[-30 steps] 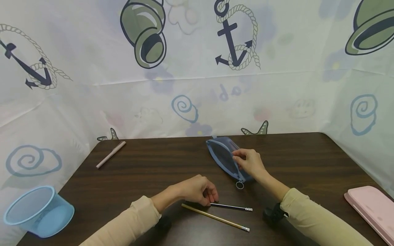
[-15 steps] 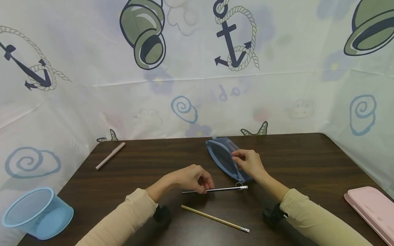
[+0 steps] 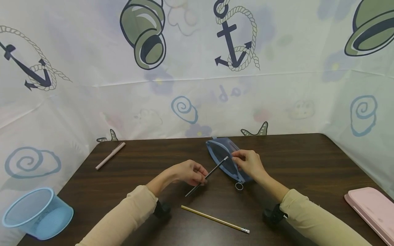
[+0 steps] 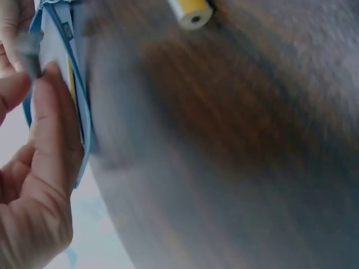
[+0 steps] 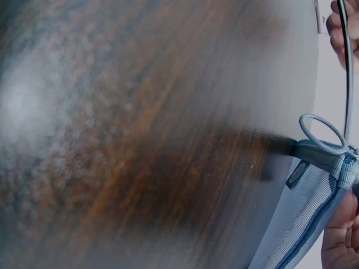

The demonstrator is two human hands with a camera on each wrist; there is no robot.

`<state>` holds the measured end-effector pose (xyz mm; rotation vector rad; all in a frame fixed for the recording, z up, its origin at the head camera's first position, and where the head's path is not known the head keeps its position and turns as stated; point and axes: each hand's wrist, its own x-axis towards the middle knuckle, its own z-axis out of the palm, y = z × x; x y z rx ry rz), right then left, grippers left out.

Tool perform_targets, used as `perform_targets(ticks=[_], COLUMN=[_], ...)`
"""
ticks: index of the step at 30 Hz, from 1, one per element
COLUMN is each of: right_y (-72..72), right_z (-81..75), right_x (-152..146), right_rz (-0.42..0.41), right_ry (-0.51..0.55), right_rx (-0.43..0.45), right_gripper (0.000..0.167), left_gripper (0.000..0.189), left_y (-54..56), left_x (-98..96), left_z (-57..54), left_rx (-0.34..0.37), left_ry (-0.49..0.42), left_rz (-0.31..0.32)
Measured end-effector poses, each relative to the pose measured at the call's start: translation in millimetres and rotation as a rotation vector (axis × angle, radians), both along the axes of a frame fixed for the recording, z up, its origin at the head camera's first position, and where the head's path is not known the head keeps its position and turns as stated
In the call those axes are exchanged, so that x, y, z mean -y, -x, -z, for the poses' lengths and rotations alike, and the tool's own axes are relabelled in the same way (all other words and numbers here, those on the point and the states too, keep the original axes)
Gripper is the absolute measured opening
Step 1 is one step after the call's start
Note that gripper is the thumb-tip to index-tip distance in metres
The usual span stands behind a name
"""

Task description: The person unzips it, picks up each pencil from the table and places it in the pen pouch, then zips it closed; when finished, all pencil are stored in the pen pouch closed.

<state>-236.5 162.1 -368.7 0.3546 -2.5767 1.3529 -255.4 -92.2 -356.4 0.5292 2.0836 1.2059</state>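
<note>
My left hand (image 3: 191,172) pinches a dark pencil (image 3: 217,167) near its middle, above the table. The pencil slants up, its white eraser end overlapping the mouth of a blue zip pencil pouch (image 3: 220,154). With thumb and fingers, my right hand (image 3: 249,163) grips the right side of the pouch's unzipped opening. A ring pull (image 5: 322,133) hangs at the pouch's near end in the right wrist view. Through the opening in the left wrist view, a thin yellow strip (image 4: 71,78) shows. A gold pencil (image 3: 215,219) with an eraser lies on the table nearer the body.
At the back left of the dark wooden table (image 3: 154,153) lies a pale pink pen (image 3: 110,156). A light blue mesh cup (image 3: 40,213) stands at the left edge, and a pink case (image 3: 373,212) sits at the right edge. Printed cloth surrounds the table.
My left hand has lifted the dark pencil off the table, moved it away from the body and turned its eraser end up toward the pouch. The right hand stays at the pouch.
</note>
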Motion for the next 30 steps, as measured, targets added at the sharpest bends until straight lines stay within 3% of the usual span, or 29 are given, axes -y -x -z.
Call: perform_targets(ticks=[4, 9, 15, 30], right_y=[0.1, 0.1, -0.5, 0.6], right_z=[0.3, 1.2, 1.4, 1.5], right_x=[0.4, 1.1, 1.4, 1.8], right_rz=[0.003, 0.015, 0.004, -0.015], right_ry=[-0.004, -0.010, 0.004, 0.006], right_rx=[0.005, 0.012, 0.005, 0.012], right_gripper=[0.015, 0.015, 0.015, 0.016], left_gripper=[0.029, 0.039, 0.047, 0.056], left_y=[4.3, 9.9, 16.3, 14.6], left_x=[-7.8, -23.8, -48.0, -96.1], left_z=[5.7, 8.9, 11.2, 26.2], left_rx=[0.094, 0.217, 0.289, 0.185], left_ry=[-0.071, -0.221, -0.354, -0.467], left_rz=[-0.139, -0.298, -0.422, -0.604])
